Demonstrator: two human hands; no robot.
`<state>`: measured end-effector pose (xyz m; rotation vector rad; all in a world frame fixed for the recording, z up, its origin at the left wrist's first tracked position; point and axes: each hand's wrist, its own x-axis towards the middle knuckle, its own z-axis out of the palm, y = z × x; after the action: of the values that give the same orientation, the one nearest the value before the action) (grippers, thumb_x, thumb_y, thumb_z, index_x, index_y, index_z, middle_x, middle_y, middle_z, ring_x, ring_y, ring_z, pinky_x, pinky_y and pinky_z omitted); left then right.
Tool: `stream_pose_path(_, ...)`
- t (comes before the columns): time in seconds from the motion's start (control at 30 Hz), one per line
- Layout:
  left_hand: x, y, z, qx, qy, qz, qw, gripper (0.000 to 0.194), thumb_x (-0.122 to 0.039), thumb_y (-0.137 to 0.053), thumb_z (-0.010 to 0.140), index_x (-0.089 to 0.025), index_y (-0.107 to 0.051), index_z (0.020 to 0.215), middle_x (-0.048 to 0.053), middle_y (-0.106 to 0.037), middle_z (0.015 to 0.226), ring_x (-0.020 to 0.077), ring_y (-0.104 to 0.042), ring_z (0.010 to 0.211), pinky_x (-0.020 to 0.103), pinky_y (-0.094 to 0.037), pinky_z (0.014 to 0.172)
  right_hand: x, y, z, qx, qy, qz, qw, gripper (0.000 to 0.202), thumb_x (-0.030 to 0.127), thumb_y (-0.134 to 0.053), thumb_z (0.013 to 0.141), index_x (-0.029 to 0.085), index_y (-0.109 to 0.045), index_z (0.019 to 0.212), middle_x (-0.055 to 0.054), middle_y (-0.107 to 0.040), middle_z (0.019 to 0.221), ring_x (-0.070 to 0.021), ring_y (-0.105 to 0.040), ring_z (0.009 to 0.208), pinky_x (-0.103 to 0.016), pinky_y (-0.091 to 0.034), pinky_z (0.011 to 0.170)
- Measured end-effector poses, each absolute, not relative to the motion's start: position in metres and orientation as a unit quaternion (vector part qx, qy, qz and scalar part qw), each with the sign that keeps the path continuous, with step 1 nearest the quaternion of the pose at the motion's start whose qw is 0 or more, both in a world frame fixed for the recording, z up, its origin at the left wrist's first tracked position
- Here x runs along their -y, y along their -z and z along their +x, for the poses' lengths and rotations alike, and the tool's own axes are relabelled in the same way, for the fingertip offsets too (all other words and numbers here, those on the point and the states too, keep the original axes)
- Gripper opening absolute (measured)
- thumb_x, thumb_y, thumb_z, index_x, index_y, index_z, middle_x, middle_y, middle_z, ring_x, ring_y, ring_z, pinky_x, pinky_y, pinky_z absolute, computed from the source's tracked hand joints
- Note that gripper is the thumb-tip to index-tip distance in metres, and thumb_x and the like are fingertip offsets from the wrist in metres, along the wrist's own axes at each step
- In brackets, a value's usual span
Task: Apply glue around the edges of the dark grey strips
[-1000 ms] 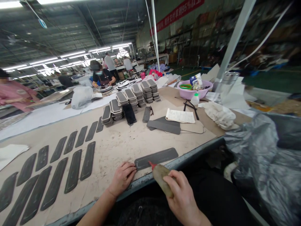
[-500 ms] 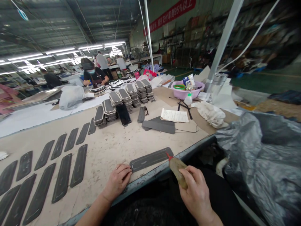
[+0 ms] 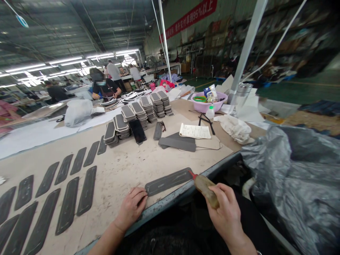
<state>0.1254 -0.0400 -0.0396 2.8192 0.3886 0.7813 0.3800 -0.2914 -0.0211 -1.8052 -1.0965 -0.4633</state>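
A long dark grey rounded panel (image 3: pixel 170 182) lies near the front edge of the table, faint pale lines running along its surface. The bent fingers of my left hand (image 3: pixel 132 207) grip its left end, thumb at the near side. My right hand (image 3: pixel 225 209) is wrapped round a yellowish-brown squeeze glue bottle (image 3: pixel 207 191). The bottle's red nozzle (image 3: pixel 192 174) points left, its tip at the right end of the panel. Similar dark panels (image 3: pixel 87 191) lie in slanted rows to the left.
Stacked grey panels (image 3: pixel 122 122) and a black phone (image 3: pixel 138 131) stand farther back. Around them are a notebook (image 3: pixel 195 131), a purple basin (image 3: pixel 209 105) and a white cloth (image 3: pixel 236 129). Silvery plastic sheeting (image 3: pixel 292 184) bulges at right. A co-worker (image 3: pixel 106 86) works across the table.
My right hand and the bottle have shifted slightly right and down, with the nozzle now at the panel's right end. My left hand keeps its hold on the other end.
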Motion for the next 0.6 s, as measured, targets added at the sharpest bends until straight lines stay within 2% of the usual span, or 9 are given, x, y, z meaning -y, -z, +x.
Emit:
stream_pose_path(0.37,0.042,0.039,0.126,-0.136,-0.264,0.950,0.093,0.013,-0.017,-0.053,0.091,-0.017,-0.064,0.096,0.008,-0.065,0.096,0.0180,-0.062,0.091,0.035,-0.054,0.085,0.301,0.015,0.376,0.444,0.203,-0.768,0.414,0.021,0.030,-0.059,0.090,0.021,-0.058,0.108,-0.010,-0.054,0.103,-0.0253,-0.057,0.091,-0.043,-0.052,0.077)
stream_pose_path(0.6,0.042,0.038,0.128,-0.137,-0.257,0.951,0.107,0.016,-0.016,-0.049,0.092,-0.018,-0.065,0.096,0.008,-0.066,0.096,0.0182,-0.062,0.090,0.037,-0.054,0.085,0.303,0.014,0.367,0.476,0.180,-0.754,0.415,0.022,0.037,-0.059,0.091,0.022,-0.060,0.107,-0.010,-0.055,0.105,-0.0251,-0.058,0.089,-0.041,-0.052,0.074)
